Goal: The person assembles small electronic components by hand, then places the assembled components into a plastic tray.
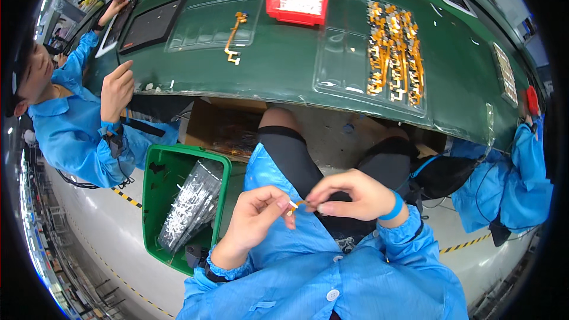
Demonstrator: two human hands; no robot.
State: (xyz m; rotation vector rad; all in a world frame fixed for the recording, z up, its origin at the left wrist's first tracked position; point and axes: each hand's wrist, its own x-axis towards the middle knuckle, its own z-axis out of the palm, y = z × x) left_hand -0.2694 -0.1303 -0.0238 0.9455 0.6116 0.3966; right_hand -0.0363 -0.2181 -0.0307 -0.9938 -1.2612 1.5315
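a small orange-and-white flexible strip [294, 205] is held up between the two hands, over the lap. it is pinched by the left hand [253, 223] — thumb and forefinger are brought together on it, with the other fingers curled. the right hand [354, 194] is held at the strip's orange end, its fingers bent and brought close to the thumb; whether that end is gripped cannot be told, as the fingertips are blurred. on the green table [278, 71], rows of orange flex cables [394, 53] are laid on a clear tray [344, 53], and white pieces are held in a red bin [296, 18]. a lone flex cable [232, 38] is laid on the left — clear sheets and white bits are contained in a green bin [155, 195] beside the left forearm.
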